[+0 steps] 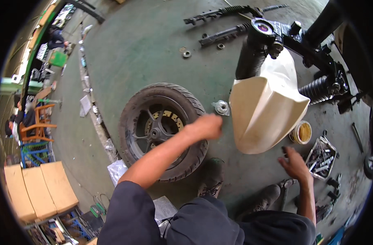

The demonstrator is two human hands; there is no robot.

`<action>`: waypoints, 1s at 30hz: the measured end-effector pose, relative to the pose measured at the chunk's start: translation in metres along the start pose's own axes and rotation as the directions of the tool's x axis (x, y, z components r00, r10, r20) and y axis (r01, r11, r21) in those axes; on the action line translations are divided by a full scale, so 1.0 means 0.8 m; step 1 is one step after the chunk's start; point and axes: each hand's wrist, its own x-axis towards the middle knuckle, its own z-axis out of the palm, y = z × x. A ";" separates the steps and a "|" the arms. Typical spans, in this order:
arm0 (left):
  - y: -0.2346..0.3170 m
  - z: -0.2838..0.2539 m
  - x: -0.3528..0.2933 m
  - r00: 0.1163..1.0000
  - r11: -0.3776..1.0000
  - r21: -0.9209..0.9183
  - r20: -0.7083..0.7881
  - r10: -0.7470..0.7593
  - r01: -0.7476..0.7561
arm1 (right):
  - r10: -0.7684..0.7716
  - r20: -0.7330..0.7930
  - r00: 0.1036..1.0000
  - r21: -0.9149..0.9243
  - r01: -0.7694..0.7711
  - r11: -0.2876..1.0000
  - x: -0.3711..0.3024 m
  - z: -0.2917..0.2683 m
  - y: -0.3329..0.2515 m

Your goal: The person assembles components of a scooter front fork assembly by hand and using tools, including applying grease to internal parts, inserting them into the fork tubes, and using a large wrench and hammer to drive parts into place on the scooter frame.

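Note:
My left hand [208,126] is closed in a fist at the right edge of a wheel with a black tyre [131,102]; whatever it may hold is hidden. The wheel lies flat, a brake disc [176,119] showing behind its spokes. Just beyond that hand a metal ring part [222,108] sits on clear plastic. A cream-white mudguard [262,116] hangs at the front fork [251,57] of a vehicle. Below its right side, my right hand [296,164] has its fingers apart and nothing visible in them. Close to it are a tub of yellowish grease [301,132] and a tray of metal tools [322,157].
Two dark fork legs [223,34] lie on the far floor near small metal rings [187,54]. A hammer [285,190] is beside my right shoe [268,198]. Cardboard boxes [41,192] stand at the left, with an orange chair [37,122] farther back. Bubble wrap [164,208] lies near my legs.

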 end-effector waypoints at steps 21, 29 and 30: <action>0.027 -0.059 -0.045 0.916 0.815 0.425 0.113 0.385 -0.395 | 0.056 0.236 0.970 0.648 -0.200 0.735 -0.124 0.057 -0.027; 0.171 -0.029 -0.058 0.897 0.946 -0.121 0.301 0.323 -0.301 | -0.118 -0.313 0.943 0.643 0.301 0.704 -0.074 0.030 -0.027; 0.197 -0.026 -0.049 0.908 0.913 -0.202 0.157 0.388 -0.355 | -0.115 -0.306 0.945 0.650 0.295 0.700 -0.077 0.023 -0.026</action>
